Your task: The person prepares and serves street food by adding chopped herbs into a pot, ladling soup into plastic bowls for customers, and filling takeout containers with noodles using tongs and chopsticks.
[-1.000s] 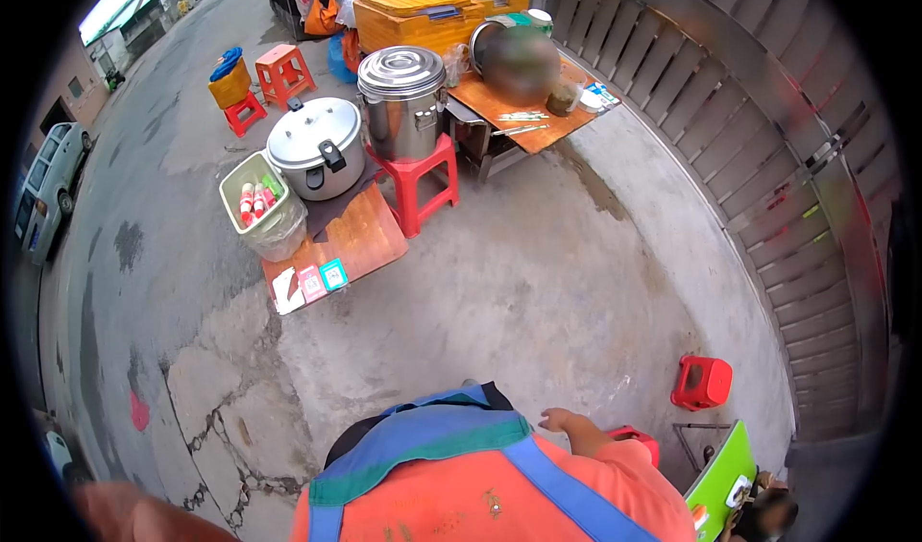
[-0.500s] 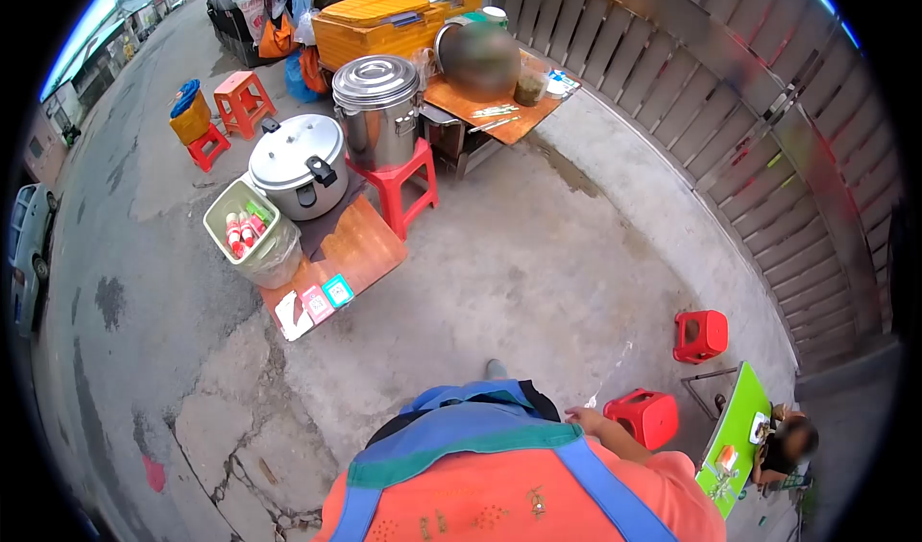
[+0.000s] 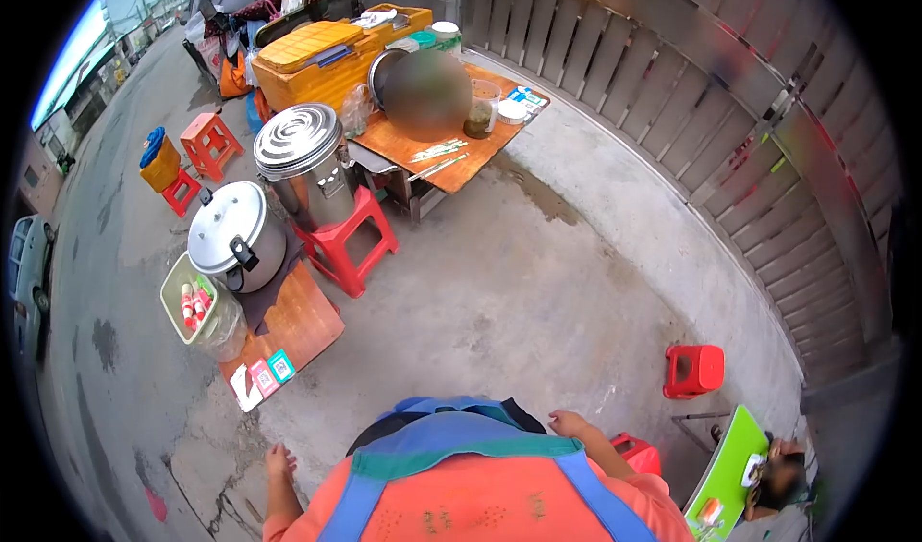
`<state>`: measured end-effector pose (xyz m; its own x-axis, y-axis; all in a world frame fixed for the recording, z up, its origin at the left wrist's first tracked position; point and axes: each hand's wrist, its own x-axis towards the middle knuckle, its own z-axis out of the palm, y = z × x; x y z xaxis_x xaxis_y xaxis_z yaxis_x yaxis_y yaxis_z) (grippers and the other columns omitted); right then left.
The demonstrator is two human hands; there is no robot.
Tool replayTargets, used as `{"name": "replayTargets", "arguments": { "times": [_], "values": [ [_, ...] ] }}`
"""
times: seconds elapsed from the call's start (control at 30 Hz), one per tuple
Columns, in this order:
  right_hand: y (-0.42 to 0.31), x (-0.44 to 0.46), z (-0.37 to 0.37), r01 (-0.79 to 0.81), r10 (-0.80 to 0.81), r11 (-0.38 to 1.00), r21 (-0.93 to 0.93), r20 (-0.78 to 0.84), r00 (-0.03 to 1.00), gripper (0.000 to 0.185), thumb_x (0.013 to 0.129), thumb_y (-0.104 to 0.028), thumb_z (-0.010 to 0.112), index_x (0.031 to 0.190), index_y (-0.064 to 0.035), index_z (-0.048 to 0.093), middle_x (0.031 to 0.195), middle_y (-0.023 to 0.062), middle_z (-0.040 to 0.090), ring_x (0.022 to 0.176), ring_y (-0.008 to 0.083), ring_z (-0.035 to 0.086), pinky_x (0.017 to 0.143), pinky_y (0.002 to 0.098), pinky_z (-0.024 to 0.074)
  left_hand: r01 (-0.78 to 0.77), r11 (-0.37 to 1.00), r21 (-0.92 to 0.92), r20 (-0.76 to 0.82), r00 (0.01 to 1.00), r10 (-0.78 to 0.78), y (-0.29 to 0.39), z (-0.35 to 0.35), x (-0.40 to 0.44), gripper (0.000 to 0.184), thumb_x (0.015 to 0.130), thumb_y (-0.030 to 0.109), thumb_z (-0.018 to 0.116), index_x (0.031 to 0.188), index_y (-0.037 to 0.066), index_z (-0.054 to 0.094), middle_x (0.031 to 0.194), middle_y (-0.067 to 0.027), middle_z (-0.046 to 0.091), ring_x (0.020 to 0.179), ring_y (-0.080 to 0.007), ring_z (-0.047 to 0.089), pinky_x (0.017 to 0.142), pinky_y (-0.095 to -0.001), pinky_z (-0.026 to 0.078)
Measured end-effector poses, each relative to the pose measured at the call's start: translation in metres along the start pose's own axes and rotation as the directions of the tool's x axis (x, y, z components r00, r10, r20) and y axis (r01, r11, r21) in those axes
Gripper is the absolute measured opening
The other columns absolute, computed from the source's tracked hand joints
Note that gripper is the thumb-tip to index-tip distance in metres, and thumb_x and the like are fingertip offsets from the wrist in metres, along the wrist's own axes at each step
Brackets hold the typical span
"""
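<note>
My left hand [image 3: 279,462] hangs low at my left side over the concrete, fingers loosely apart and holding nothing that I can see. To the right of my blue apron [image 3: 461,436], my right hand [image 3: 567,422] has its fingers partly stretched and appears bare of any object. Neither hand touches anything. Closest ahead of the left hand is a low wooden table [image 3: 305,313] with payment code cards [image 3: 264,377] at its near corner. A red stool [image 3: 636,454] stands just beyond my right forearm.
A pressure cooker [image 3: 228,230], a bin with bottles [image 3: 216,321] and a steel pot [image 3: 312,172] on a red stool [image 3: 351,254] stand ahead left. Farther back are a wooden table [image 3: 490,148] and a yellow box [image 3: 317,67]. Someone sits by a green table [image 3: 730,470], right; a fence [image 3: 672,110] borders.
My left hand has come into view at lower left. The stall's pots and tables now appear larger, lower and farther left. My right hand has shifted slightly left in view.
</note>
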<state>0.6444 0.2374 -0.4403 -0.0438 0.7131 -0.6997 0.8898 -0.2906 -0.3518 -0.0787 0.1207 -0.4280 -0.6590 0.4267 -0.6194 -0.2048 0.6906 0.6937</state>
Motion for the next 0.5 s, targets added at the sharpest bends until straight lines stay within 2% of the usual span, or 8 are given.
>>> {"name": "replayTargets", "arguments": {
  "times": [0.07,0.1,0.13,0.17,0.2,0.27,0.43,0.5],
  "values": [
    [0.005,0.03,-0.018,0.089,-0.075,0.989,-0.121,0.121,0.99,0.04,0.083,-0.029,0.052,0.117,-0.0081,0.055,0.102,0.0152,0.063,0.099,0.0306,0.058,0.086,0.0367,0.0454,0.325,0.946,0.016,-0.021,0.946,-0.324,-0.044,0.053,-0.019,0.042,0.087,0.031,0.052,0.124,0.013,0.048,0.102,-0.011,0.061,0.088,-0.0262,0.059,0.071,-0.0373,0.047],
    [0.004,0.052,-0.04,0.098,-0.081,0.986,-0.139,0.121,0.989,0.04,0.083,-0.029,0.052,0.117,-0.0081,0.055,0.102,0.0152,0.063,0.099,0.0306,0.058,0.086,0.0367,0.0454,-0.169,0.724,0.669,0.357,0.927,-0.113,-0.06,0.087,-0.026,0.04,0.086,0.031,0.053,0.122,0.014,0.052,0.106,-0.0129,0.061,0.093,-0.0269,0.059,0.073,-0.037,0.048],
    [-0.002,0.066,-0.054,0.152,-0.129,0.977,-0.151,0.149,0.98,0.04,0.083,-0.028,0.052,0.117,-0.0081,0.055,0.102,0.0168,0.063,0.098,0.0321,0.058,0.085,0.0375,0.0457,-0.676,0.047,0.735,0.668,0.735,0.119,-0.068,0.115,-0.032,0.039,0.084,0.031,0.055,0.119,0.015,0.055,0.11,-0.0149,0.061,0.097,-0.0275,0.059,0.076,-0.0367,0.048],
    [-0.002,0.088,-0.072,0.219,-0.183,0.961,-0.167,0.204,0.962,0.039,0.082,-0.028,0.052,0.116,-0.0082,0.056,0.102,0.0183,0.062,0.097,0.0335,0.058,0.084,0.0383,0.0461,-0.379,0.401,0.834,0.486,0.848,-0.21,-0.075,0.135,-0.049,0.039,0.084,0.032,0.055,0.119,0.015,0.055,0.11,-0.0148,0.061,0.097,-0.028,0.059,0.077,-0.0367,0.048],
    [-0.007,0.111,-0.103,0.238,-0.2,0.953,-0.187,0.202,0.959,0.039,0.082,-0.028,0.052,0.116,-0.0082,0.056,0.102,0.0183,0.062,0.097,0.0335,0.058,0.084,0.0383,0.0461,-0.26,0.47,0.844,0.435,0.844,-0.315,-0.067,0.168,-0.05,0.039,0.084,0.032,0.055,0.119,0.015,0.056,0.11,-0.0148,0.061,0.098,-0.0284,0.059,0.078,-0.0368,0.047],
    [-0.028,0.133,-0.136,0.357,-0.349,0.931,-0.069,0.107,0.931,0.038,0.081,-0.026,0.052,0.114,-0.0075,0.057,0.102,0.02,0.061,0.095,0.0355,0.058,0.082,0.0396,0.0466,-0.313,0.445,0.839,0.479,0.813,-0.331,-0.03,0.215,-0.033,0.04,0.083,0.034,0.056,0.119,0.014,0.056,0.11,-0.0148,0.061,0.099,-0.0292,0.058,0.081,-0.0368,0.046],
    [-0.023,0.21,-0.212,0.191,-0.147,0.966,0.172,-0.243,0.959,0.036,0.083,-0.023,0.051,0.114,-0.0051,0.057,0.099,0.0197,0.063,0.092,0.0298,0.061,0.079,0.0367,0.0481,-0.648,0.167,0.744,0.667,0.736,-0.117,0.128,0.354,0.065,0.043,0.082,0.037,0.057,0.117,0.012,0.057,0.111,-0.0148,0.06,0.102,-0.0312,0.057,0.088,-0.037,0.044],
    [0.08,0.178,-0.237,-0.056,0.299,0.789,0.612,-0.303,0.905,0.037,0.082,-0.023,0.053,0.114,-0.0023,0.056,0.098,0.0221,0.062,0.091,0.031,0.061,0.078,0.0365,0.0487,-0.676,0.338,0.654,0.722,0.692,-0.012,0.188,0.502,0.06,0.051,0.081,0.04,0.057,0.122,0.009,0.052,0.11,-0.0164,0.06,0.102,-0.031,0.057,0.089,-0.039,0.044]
  ]
}}
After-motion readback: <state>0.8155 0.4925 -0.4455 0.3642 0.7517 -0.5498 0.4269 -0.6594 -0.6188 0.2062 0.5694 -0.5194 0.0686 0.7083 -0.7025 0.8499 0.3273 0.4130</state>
